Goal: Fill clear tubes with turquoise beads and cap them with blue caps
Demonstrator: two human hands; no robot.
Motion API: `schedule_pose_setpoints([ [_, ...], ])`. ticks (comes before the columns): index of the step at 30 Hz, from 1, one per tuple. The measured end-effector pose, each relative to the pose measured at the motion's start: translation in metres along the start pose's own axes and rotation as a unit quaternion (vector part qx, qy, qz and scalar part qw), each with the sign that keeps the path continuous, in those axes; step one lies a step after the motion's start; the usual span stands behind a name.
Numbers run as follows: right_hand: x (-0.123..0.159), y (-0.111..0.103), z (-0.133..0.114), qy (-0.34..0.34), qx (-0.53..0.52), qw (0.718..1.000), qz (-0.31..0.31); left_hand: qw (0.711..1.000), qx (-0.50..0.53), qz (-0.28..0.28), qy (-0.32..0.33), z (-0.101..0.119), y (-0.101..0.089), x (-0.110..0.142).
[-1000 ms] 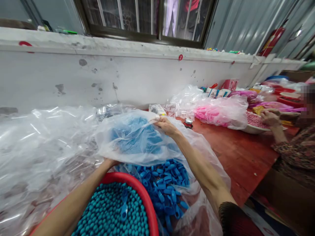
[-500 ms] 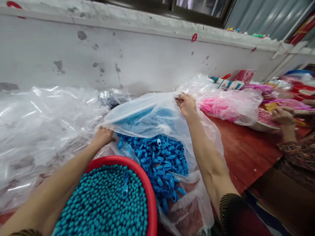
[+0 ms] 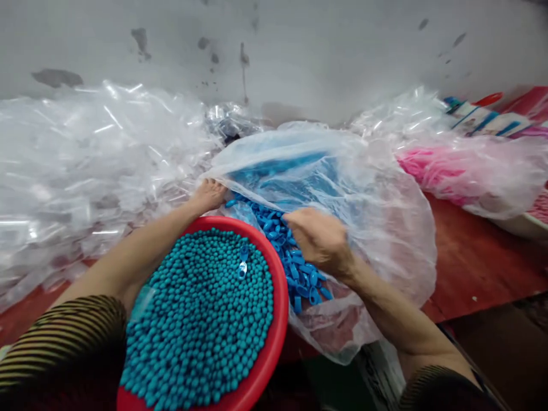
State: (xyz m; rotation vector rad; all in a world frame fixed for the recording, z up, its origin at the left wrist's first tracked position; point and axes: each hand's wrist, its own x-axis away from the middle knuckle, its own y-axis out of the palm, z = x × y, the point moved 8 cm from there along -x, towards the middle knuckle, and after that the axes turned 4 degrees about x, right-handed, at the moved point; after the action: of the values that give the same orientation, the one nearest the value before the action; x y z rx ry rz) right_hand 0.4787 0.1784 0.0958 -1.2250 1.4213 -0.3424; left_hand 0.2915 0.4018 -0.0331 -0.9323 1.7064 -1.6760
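Note:
A clear plastic bag lies on its side with a heap of small blue plastic pieces spilling from its mouth. My left hand grips the bag's edge at the left, its fingertips partly hidden by the film. My right hand is closed in a fist on the film's edge, over the blue pieces. Close to me stands a red basin full of teal beads. On those beads rests one blue piece with a shiny spot.
Crumpled clear plastic packaging is piled along the left. At the right, a bag of pink pieces lies beside a pale bowl. The red tabletop ends at a front edge, and a stained wall rises behind.
My right hand has come down and toward me, drawing the bag's upper edge over the blue pieces. The view has tilted down, and the co-worker's hands have left it.

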Motion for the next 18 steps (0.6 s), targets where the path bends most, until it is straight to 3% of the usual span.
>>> schedule_pose_setpoints([
  [2, 0.01, 0.052, 0.005, 0.014, 0.0, 0.988, -0.156, 1.0, -0.009, -0.011, -0.001, 0.001, -0.005, 0.011],
  [4, 0.015, 0.099, 0.04, 0.103, 0.071, 0.959, -0.255, 0.999, -0.01, -0.015, 0.026, 0.007, -0.014, 0.022],
  [5, 0.013, 0.114, 0.06, 0.144, 0.114, 0.947, -0.263, 0.999, -0.004, -0.014, 0.046, 0.011, -0.019, 0.029],
  [7, 0.004, 0.135, 0.087, 0.163, 0.16, 0.941, -0.249, 0.998, 0.023, 0.001, 0.065, 0.017, -0.034, 0.045],
  [10, -0.007, 0.152, 0.103, 0.166, 0.183, 0.94, -0.234, 0.995, 0.077, 0.064, 0.016, 0.01, -0.063, 0.079],
  [14, -0.006, 0.153, 0.097, 0.158, 0.184, 0.934, -0.262, 0.973, 0.114, 0.185, -0.074, -0.022, -0.096, 0.153],
  [16, 0.0, 0.147, 0.094, 0.147, 0.179, 0.926, -0.299, 0.95, 0.136, 0.231, -0.162, -0.053, -0.098, 0.201],
  [18, 0.006, 0.135, 0.091, 0.136, 0.175, 0.911, -0.348, 0.911, 0.178, 0.256, -0.269, -0.085, -0.085, 0.253],
])
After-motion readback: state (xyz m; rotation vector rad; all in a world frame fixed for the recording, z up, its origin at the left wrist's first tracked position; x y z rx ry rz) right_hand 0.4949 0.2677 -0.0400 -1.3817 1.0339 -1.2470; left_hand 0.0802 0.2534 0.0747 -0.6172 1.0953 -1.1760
